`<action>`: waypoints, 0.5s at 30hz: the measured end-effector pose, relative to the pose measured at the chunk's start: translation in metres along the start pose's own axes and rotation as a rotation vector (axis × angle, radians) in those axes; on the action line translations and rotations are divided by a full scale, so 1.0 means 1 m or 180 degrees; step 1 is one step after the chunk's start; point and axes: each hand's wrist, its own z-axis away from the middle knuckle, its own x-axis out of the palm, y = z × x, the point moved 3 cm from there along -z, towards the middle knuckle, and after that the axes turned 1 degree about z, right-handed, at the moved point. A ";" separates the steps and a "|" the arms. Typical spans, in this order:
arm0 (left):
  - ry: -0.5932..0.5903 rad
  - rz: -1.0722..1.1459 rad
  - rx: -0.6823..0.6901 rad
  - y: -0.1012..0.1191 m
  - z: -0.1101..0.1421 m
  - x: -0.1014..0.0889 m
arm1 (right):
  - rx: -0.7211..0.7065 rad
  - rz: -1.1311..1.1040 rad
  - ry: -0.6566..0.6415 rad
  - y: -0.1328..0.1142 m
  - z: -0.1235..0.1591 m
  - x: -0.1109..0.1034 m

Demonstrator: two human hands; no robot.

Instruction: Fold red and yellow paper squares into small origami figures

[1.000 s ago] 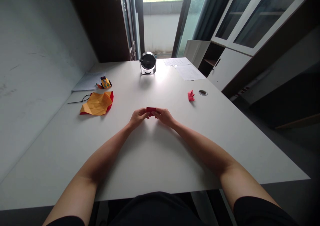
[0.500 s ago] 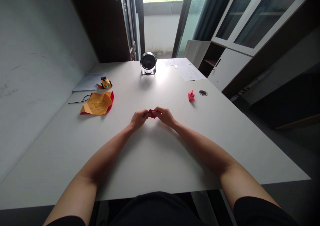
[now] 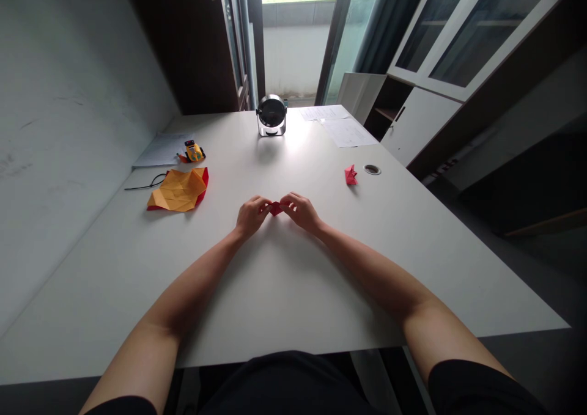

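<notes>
Fingers (image 3: 265,201) of left hand (image 3: 251,216) and right hand (image 3: 303,212) pinch red paper (image 3: 276,209) (folded small).

"How are your forearms (image 3: 367,262) lying?"
"They are slanting forward and inward, your elbows (image 3: 415,311) standing wider apart than your wrists (image 3: 239,233)."
"And beyond the wrists?"
"Your left hand (image 3: 251,215) and right hand (image 3: 301,212) are facing each other, just apart, both pinching."

From the red paper (image 3: 276,209), the worktop (image 3: 305,164) opens toward 1 o'clock; round device (image 3: 271,113) blocks far 12, orange sheet (image 3: 178,190) 9, pink fold (image 3: 350,175) 2.
</notes>
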 end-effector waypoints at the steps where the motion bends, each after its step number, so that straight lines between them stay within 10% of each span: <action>1: -0.0001 -0.0009 0.0003 0.000 0.000 0.000 | 0.0005 0.0017 -0.0018 0.001 0.000 0.000; 15: -0.0070 0.0135 0.0142 0.004 0.001 0.000 | -0.0176 0.0294 -0.0153 -0.005 0.001 -0.001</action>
